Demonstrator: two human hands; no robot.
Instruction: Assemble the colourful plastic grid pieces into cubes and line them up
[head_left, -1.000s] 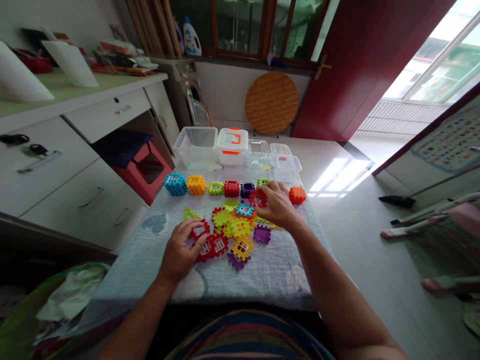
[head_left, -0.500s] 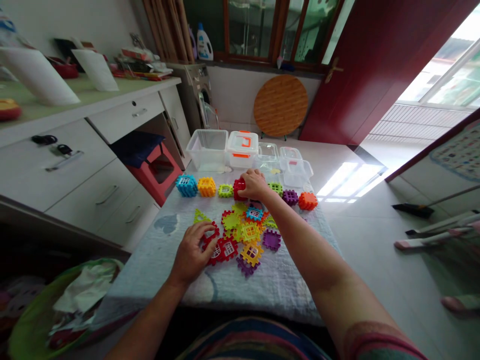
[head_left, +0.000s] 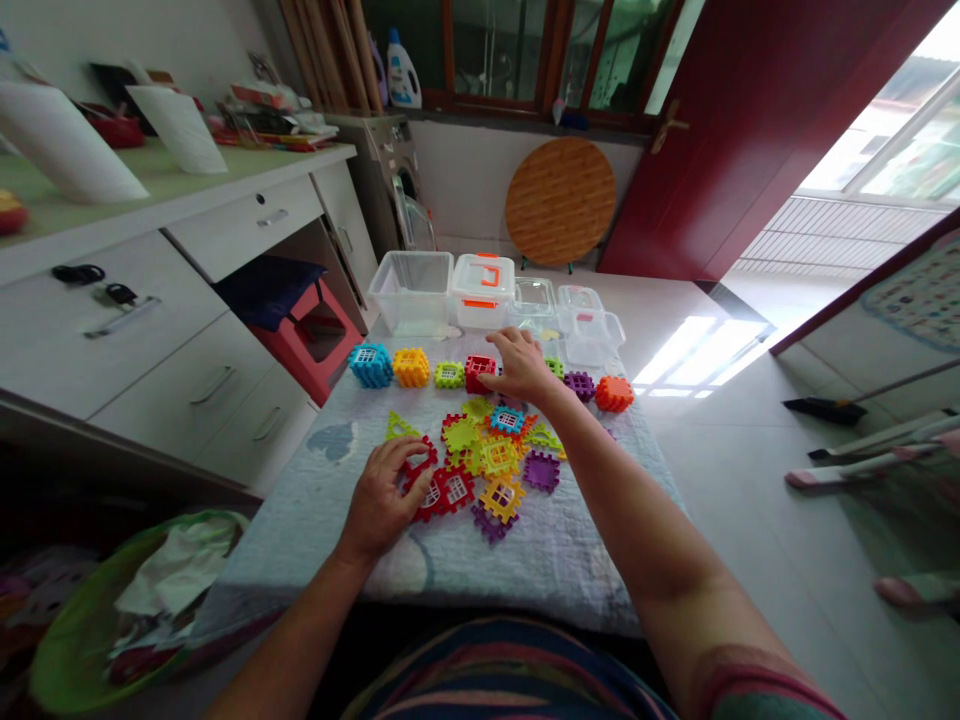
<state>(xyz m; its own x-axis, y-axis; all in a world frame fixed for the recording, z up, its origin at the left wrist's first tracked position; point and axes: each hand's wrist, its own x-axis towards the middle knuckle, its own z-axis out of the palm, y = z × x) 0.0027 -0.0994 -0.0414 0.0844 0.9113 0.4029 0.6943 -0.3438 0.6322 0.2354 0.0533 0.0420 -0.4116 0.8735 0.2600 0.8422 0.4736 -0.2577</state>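
On the cloth-covered table, my right hand (head_left: 519,364) is open beside a stack of red window tiles (head_left: 480,374), its thumb close to the stack's side and its fingers apart. My left hand (head_left: 381,500) curls round a red toy tile (head_left: 427,456), the tile lying between fingers and thumb. Below it lie more red window tiles (head_left: 456,488). A loose heap of interlocking tiles fills the middle, with a yellow tile (head_left: 501,496), a purple tile (head_left: 541,472) and a blue window tile (head_left: 508,420). A green triangular piece (head_left: 400,427) lies above my left hand.
Blue (head_left: 370,365), yellow (head_left: 411,368), green (head_left: 449,375), purple (head_left: 580,386) and orange (head_left: 615,394) stacks stand in a row. Behind are an uncovered clear bin (head_left: 411,300), a lidded box (head_left: 484,290) and smaller clear containers (head_left: 589,325). A red stool (head_left: 311,340) stands left.
My right hand has let go of the red stack and shifted slightly right, fingers spreading. My left hand stays at the red tile. The whole view has shifted a little.
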